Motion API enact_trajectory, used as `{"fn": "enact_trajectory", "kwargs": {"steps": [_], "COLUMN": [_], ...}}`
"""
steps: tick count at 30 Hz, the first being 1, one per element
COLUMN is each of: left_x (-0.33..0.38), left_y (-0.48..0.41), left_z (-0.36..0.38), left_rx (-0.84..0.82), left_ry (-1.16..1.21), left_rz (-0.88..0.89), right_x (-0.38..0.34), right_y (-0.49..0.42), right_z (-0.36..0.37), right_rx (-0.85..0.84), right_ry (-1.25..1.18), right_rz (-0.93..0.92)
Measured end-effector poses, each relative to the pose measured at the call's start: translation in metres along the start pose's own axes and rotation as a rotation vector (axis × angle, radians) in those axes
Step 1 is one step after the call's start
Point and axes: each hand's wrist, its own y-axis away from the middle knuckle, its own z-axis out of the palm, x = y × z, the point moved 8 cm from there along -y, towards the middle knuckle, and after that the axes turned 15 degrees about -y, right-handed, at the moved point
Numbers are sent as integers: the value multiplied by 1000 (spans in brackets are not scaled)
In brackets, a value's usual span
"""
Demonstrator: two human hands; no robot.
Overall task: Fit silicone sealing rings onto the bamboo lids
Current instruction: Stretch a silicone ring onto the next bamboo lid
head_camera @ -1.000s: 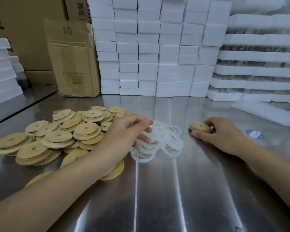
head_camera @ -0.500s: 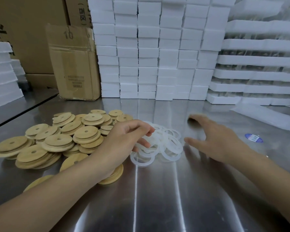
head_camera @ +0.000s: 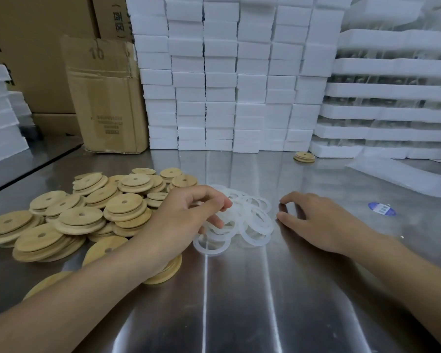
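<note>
A heap of round bamboo lids (head_camera: 82, 215) with centre holes lies on the left of the steel table (head_camera: 239, 301). Just right of it is a pile of translucent white silicone rings (head_camera: 252, 220). My left hand (head_camera: 186, 217) hovers over the left side of that pile, thumb and fingers curled and pinching a ring. My right hand (head_camera: 326, 220) rests on the table just right of the rings, fingers loosely bent and holding nothing. One bamboo lid (head_camera: 304, 157) lies alone far back, at the foot of the foam stacks. Another lid (head_camera: 163, 271) is partly hidden under my left wrist.
Stacks of white foam blocks (head_camera: 239, 85) wall off the back of the table, with foam trays (head_camera: 392, 110) at the right. A cardboard box (head_camera: 107, 98) stands back left. A blue sticker (head_camera: 382, 208) and a clear plastic bag (head_camera: 402, 174) lie at the right.
My right hand let go of the bamboo lid it held; that lid now lies far back by the foam. The hand came back beside the rings. My left hand stayed over the pile.
</note>
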Motion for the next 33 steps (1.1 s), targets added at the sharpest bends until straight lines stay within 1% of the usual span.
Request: {"fn": "enact_trajectory", "kwargs": {"steps": [7,11,14,15,16,18,19,20,21,24,28,29,33], "left_x": [7,22,28,29,32,38,40,39,37,21,-20,-28,-37], "left_y": [3,6,2,1,0,0,0,-1,-3,-11,-20,-21,-24], "left_z": [3,-14,-38,-48,-57,-68,-70,-73,-78,-100,-122,-125,-131], "left_rx": [25,142,226,257,286,294,268,227,179,30,-221,-260,-280], "left_ry": [-68,-37,-84,-170,-319,-724,-903,-1021,-1076,-1092,-1104,-1103,-1105], "left_rz": [115,234,231,224,237,302,326,322,291,160,-53,-87,-111], "right_x": [-10,-20,-28,-31,-34,-38,-39,-40,-41,-40,-37,-36,-37], "right_y": [3,7,10,11,12,14,14,15,15,14,12,12,14], "right_z": [-4,-6,-6,-6,-5,1,4,5,6,7,6,5,1], "right_rx": [20,51,63,70,69,40,24,14,11,14,32,39,78], "right_ry": [-36,-96,-204,-235,-259,-266,-256,-248,-246,-254,-347,-370,-452], "right_rz": [-44,-115,-177,-198,-217,-250,-263,-276,-286,-297,-262,-253,-231]}}
